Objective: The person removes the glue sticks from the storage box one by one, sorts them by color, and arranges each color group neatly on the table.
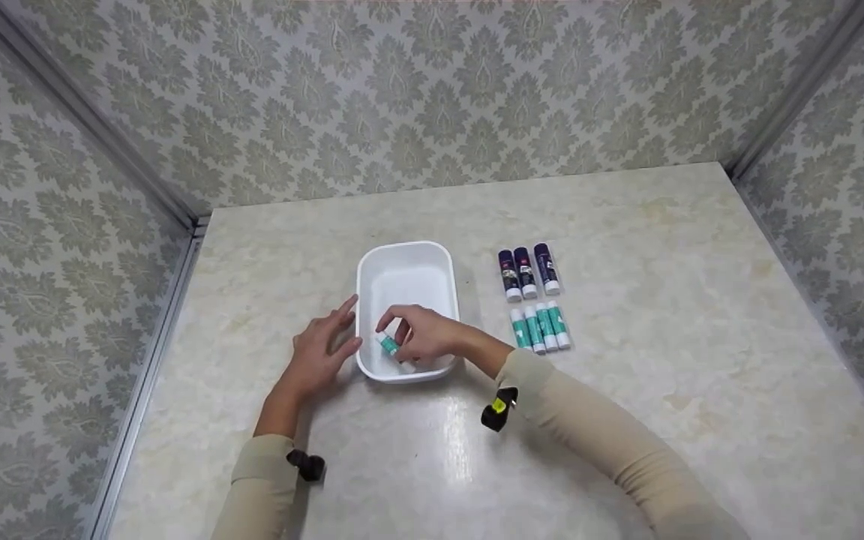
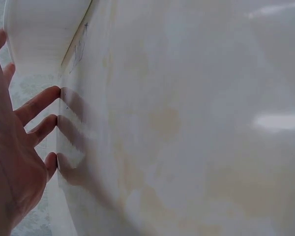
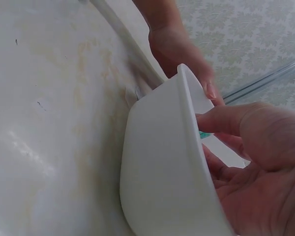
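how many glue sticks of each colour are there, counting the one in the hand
Teal glue sticks: 5, with 4 in the row on the table and 1 in the right hand over the white tray
Dark purple glue sticks: 3
Total: 8

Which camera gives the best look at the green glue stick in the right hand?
The head view: the green glue stick shows pinched by the right hand over the white tray. The right wrist view catches only a green sliver behind the tray rim. The left wrist view shows none of it.
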The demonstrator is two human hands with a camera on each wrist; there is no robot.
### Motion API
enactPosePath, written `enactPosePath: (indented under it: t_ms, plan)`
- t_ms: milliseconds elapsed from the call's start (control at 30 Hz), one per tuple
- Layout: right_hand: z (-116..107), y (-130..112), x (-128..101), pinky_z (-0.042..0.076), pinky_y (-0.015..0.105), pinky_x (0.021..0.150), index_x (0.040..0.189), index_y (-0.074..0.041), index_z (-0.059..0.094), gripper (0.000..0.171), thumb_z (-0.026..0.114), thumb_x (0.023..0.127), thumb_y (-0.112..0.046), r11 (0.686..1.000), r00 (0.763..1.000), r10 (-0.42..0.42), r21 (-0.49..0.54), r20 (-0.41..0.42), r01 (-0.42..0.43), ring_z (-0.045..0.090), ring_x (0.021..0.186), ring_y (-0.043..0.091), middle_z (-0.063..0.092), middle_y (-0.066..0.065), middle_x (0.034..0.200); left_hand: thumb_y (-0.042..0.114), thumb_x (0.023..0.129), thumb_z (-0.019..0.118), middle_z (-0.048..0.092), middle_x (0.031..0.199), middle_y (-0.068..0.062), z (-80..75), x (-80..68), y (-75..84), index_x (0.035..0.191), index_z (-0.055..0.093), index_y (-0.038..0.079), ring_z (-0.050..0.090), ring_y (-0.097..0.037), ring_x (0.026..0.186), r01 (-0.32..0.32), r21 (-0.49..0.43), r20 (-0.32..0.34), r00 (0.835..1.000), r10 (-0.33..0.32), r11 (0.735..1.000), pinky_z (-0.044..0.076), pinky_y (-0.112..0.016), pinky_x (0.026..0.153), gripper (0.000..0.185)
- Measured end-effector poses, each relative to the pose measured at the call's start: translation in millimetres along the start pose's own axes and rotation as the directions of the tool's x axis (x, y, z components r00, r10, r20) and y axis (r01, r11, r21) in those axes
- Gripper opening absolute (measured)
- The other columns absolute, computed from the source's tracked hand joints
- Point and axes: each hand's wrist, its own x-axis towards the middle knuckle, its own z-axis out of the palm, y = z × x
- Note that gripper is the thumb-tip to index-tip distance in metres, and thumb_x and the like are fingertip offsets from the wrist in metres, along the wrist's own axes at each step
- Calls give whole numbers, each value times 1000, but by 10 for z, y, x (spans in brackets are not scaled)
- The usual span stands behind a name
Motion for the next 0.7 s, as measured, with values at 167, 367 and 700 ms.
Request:
enactPosePath:
  t_ms: [167,367,700]
  plan:
    - [-83,-16,-97,54,20,67,143,-3,65,51,80,95,2,999,999,-35,-8,-20,35,64,75,9,66,3,100,54,109,65,61,170,-11,5,-2,6,178,36,34,45,-46,163,7,-5,8,1000,-7,1000,28,-72,123,77]
    - [-218,-40,-217,55,20,70,144,-3,65,50,80,96,1,998,998,-51,19,-43,52,65,80,9,66,4,103,55,109,65,60,171,-10,-1,-10,9,178,35,35,42,-46,166,14,-9,23,1000,-14,1000,26,-71,124,77]
    - [-405,-68,-369,55,22,70,144,-3,64,51,79,96,2,998,997,-42,49,-69,46,67,79,9,66,7,106,58,109,64,59,172,-9,-14,4,9,178,34,37,41,-44,167,28,-18,34,999,-28,999,24,-69,125,78]
